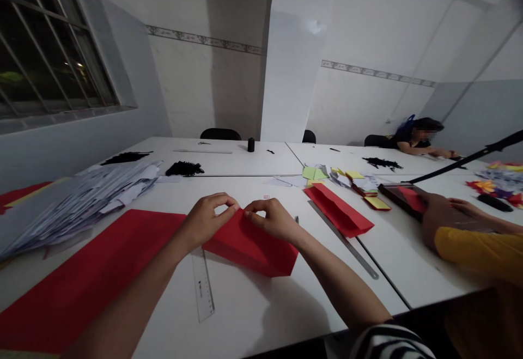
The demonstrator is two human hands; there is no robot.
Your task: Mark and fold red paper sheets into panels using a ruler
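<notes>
A folded piece of red paper [257, 247] stands partly raised on the white table in front of me. My left hand [210, 217] pinches its far left edge between thumb and forefinger. Close beside it, my right hand [269, 218] pinches the same edge, fingertips a short way apart from the left ones. Partly under the red paper lies a clear plastic ruler [203, 288]. To the left, a large flat red sheet [93, 272] extends beneath my left forearm.
A folded red paper piece [339, 209] lies right, along a metal ruler [347, 242]. Stacked papers [90, 201] fill the left side. Black string bundles [184, 169] and a black spool [250, 144] sit farther back. A co-worker's yellow sleeve [478, 250] reaches in; another person [420, 138] leans at the far right.
</notes>
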